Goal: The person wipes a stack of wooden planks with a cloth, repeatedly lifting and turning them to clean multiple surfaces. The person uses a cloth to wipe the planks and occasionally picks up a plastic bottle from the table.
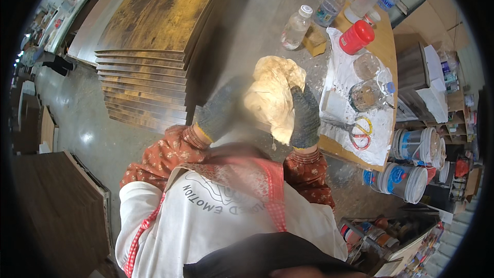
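Observation:
A crumpled cream cloth (270, 90) hangs in front of me over the near part of the worktable. My right hand (306, 118), in a dark knitted glove, is closed on the cloth's right side. On the other side, my left hand (218, 110) wears a matching glove, close to the stack of wood-patterned boards (146, 15). Motion smears its fingers, and whether they touch the cloth is unclear. To the right of my hands, scissors (360, 133) with red and yellow handles lie on a stained white sheet (378, 146).
Beyond the cloth stand a clear bottle with a white cap (297, 28), a red container (356, 37) and several more bottles. A bottle on its side (368, 97) rests on the sheet. Paint buckets (404, 183) stand right of the table; dark boards (56, 211) occupy the lower left.

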`<action>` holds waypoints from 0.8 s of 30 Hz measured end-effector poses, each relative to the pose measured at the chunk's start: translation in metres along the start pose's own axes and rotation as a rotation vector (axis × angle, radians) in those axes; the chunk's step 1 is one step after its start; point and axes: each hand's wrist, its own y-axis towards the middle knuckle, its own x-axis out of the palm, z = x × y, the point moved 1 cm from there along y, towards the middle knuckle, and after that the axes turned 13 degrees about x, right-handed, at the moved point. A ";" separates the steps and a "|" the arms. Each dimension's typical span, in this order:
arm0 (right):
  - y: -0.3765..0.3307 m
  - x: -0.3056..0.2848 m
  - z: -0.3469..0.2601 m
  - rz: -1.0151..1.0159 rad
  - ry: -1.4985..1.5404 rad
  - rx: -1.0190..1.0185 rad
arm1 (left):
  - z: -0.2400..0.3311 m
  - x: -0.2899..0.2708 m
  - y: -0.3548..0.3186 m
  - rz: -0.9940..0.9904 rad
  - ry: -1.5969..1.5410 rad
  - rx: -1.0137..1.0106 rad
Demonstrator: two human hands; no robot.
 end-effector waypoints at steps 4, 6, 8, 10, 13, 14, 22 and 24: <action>-0.010 0.013 -0.001 0.007 -0.200 0.034 | -0.007 0.010 -0.010 -0.196 -0.923 -0.357; -0.017 0.022 -0.003 0.036 -0.305 -0.037 | -0.006 0.010 -0.008 -0.190 -0.478 -0.177; -0.019 0.027 0.000 0.057 -0.099 0.069 | -0.002 0.009 -0.004 -0.127 0.110 0.050; -0.017 0.027 0.005 -0.063 0.287 0.384 | 0.004 0.007 -0.001 0.007 0.119 -0.008; -0.009 0.018 0.007 0.120 0.267 0.593 | 0.016 0.005 0.002 0.183 -0.018 -0.081; -0.005 0.015 0.005 0.126 0.268 0.517 | 0.021 0.006 0.001 0.196 0.126 -0.051; 0.001 0.020 -0.033 -0.372 0.207 0.237 | 0.042 0.020 -0.009 0.149 0.282 -0.126; 0.002 0.025 -0.035 -0.415 0.419 0.409 | 0.048 0.015 -0.008 0.130 0.153 0.061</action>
